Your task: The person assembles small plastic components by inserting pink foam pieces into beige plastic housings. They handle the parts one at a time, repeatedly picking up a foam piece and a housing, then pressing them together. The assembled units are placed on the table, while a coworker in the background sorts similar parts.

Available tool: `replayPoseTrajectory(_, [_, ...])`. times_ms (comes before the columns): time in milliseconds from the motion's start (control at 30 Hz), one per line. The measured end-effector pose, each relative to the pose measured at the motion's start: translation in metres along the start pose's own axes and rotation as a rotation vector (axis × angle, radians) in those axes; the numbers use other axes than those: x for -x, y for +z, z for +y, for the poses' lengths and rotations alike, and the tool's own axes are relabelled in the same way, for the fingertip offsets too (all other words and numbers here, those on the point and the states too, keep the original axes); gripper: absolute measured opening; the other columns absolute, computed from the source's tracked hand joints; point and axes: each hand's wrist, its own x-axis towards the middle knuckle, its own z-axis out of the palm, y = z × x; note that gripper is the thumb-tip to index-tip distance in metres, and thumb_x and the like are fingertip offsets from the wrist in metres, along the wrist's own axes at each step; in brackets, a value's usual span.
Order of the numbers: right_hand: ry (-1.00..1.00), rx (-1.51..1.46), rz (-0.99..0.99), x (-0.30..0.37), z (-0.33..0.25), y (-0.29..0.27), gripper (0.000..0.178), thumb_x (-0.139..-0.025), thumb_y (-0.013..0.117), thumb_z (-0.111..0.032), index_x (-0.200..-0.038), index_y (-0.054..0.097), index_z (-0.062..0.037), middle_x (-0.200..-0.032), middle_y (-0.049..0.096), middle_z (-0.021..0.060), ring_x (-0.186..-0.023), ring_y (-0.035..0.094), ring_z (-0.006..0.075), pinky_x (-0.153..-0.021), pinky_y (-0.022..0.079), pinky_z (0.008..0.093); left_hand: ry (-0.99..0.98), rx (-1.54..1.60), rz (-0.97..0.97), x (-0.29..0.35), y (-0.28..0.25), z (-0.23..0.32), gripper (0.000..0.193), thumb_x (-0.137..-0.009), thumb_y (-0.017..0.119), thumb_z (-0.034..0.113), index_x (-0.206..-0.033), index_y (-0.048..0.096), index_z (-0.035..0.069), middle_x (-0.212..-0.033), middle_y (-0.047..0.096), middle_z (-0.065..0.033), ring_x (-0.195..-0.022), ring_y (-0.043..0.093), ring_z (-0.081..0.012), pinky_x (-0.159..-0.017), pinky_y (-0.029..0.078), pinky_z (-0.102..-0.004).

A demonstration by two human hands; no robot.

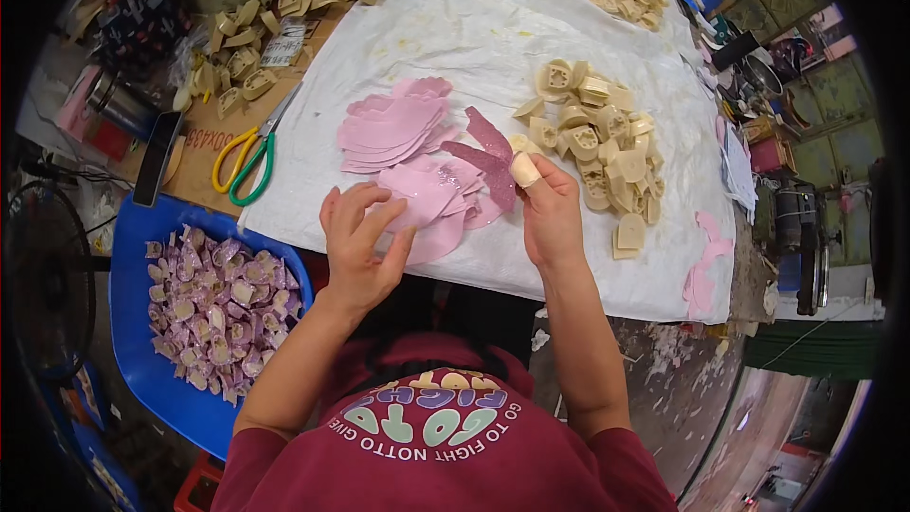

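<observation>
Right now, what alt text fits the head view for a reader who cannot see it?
A person's left hand and right hand handle pink cut-out pieces on a white sheet, with cream plastic heel blocks to the right. Yellow-green scissors and a blue tray of purple-wrapped pieces lie left.
</observation>
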Motion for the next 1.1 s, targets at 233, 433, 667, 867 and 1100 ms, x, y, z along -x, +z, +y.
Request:
replayPoseTrajectory(233, [-0.179, 0.295, -0.019, 0.013, 0.014, 0.032, 0.018, -0.092, 0.059, -0.008, -0.103, 0.066, 0.0050, -0.098, 0.066, 0.0049, -0.089, 0.059, 0.0106, -0.080, 0.046, 0.0254, -0.811, 1.226, -0.101, -0.043, 0.015, 0.051, 0.038, -0.096, 0.059, 0.031, -0.118, 0.060, -0.001, -0.107, 0.066, -0.0086, -0.094, 0.064, -0.0175, -0.083, 0.051, -0.0336])
replayPoseTrajectory(433, [-0.037, 0.090, -0.022, 0.021, 0.000, 0.042, 0.016, -0.092, 0.060, -0.009, -0.104, 0.066, -0.0006, -0.100, 0.066, 0.0071, -0.096, 0.058, 0.0137, -0.084, 0.047, 0.0284, -0.931, 1.358, 0.040, -0.034, 0.006, 0.037, 0.038, -0.096, 0.059, 0.030, -0.116, 0.059, -0.002, -0.106, 0.067, -0.0133, -0.093, 0.066, -0.0212, -0.083, 0.054, -0.0408])
replayPoseTrajectory(667, [-0.712, 0.997, -0.109, 0.007, 0.026, 0.040, 0.025, -0.079, 0.067, -0.008, -0.103, 0.064, -0.0024, -0.109, 0.063, 0.0132, -0.104, 0.057, 0.0314, -0.090, 0.042, 0.0420, -0.590, 1.746, -0.139, -0.017, -0.036, 0.008, 0.043, -0.102, 0.041, 0.030, -0.129, 0.050, -0.001, -0.119, 0.061, -0.0251, -0.116, 0.058, -0.0383, -0.093, 0.052, -0.0501])
replayPoseTrajectory(867, [-0.793, 0.956, 0.000, 0.006, 0.018, 0.005, 0.028, -0.075, 0.061, -0.002, -0.104, 0.061, 0.0003, -0.116, 0.061, 0.0157, -0.111, 0.055, 0.0333, -0.094, 0.040, 0.0442, -0.927, 1.467, -0.015, -0.020, -0.003, -0.013, 0.048, -0.102, 0.042, 0.031, -0.135, 0.042, -0.003, -0.126, 0.056, -0.0252, -0.116, 0.059, -0.0349, -0.089, 0.057, -0.0423])
replayPoseTrajectory(1100, [-0.561, 1.396, 0.135, -0.006, 0.008, -0.048, 0.042, -0.072, 0.060, 0.002, -0.114, 0.057, 0.0004, -0.123, 0.055, 0.0168, -0.108, 0.055, 0.0344, -0.094, 0.041, 0.0432, -0.703, 1.662, 0.075, -0.027, -0.015, -0.015, 0.046, -0.102, 0.042, 0.025, -0.136, 0.039, -0.005, -0.126, 0.054, -0.0267, -0.119, 0.055, -0.0379, -0.095, 0.054, -0.0445])
